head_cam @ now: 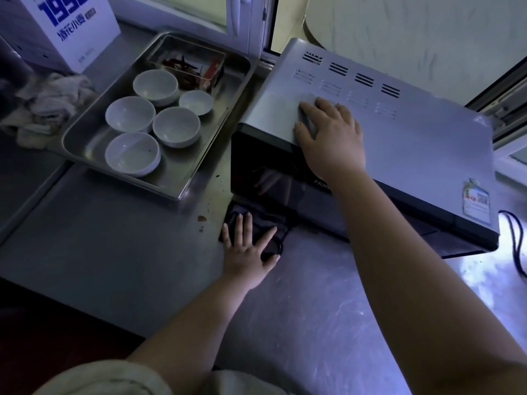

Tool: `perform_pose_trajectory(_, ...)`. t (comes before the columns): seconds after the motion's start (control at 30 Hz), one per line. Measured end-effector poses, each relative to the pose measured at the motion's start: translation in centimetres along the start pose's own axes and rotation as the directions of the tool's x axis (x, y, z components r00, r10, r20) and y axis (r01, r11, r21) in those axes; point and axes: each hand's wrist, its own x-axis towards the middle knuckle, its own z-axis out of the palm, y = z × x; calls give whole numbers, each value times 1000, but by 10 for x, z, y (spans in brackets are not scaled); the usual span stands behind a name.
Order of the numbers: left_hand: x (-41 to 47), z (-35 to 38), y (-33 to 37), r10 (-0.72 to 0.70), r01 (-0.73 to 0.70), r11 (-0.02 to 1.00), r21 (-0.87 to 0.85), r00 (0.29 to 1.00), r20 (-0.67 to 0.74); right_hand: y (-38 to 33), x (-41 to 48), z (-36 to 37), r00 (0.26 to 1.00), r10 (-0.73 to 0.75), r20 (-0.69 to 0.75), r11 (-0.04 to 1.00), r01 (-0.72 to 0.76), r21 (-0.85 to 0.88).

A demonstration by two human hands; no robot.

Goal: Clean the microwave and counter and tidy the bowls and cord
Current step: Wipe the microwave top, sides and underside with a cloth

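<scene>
A silver microwave (413, 143) with a black door stands on the steel counter (114, 252), its front left corner tilted up a little. My right hand (330, 138) rests flat on its top near the front left edge. My left hand (248, 252) presses a dark cloth (265, 223) flat on the counter, right at the microwave's lifted front corner. Several white bowls (175, 126) sit in a steel tray (199, 172) to the left. A black cord (514, 240) loops on the counter at the far right.
Brown stains (202, 218) mark the counter beside the cloth. A clear box with red chillies (188, 67) sits at the tray's back. A crumpled rag (48, 106) and a white carton (71, 27) lie at far left. Window frames (245, 24) stand behind.
</scene>
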Motion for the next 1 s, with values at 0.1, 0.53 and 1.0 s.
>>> perform_pose_trajectory(0.1, -35, 14, -1, -7, 6, 1000, -5, 999, -40, -2, 0, -2, 1000, -11, 1, 1000, 11, -11)
perform_pose_trajectory(0.53, -141, 27, -18, -295, 287, 955, -70, 944, -148, -1, 0, -2, 998, -30, 53, 999, 31, -15)
perform_pose_trajectory(1.0, 3, -16, -105, -115, 112, 993, -31, 987, -116, -41, 38, 6, 990, 136, 26, 991, -136, -17)
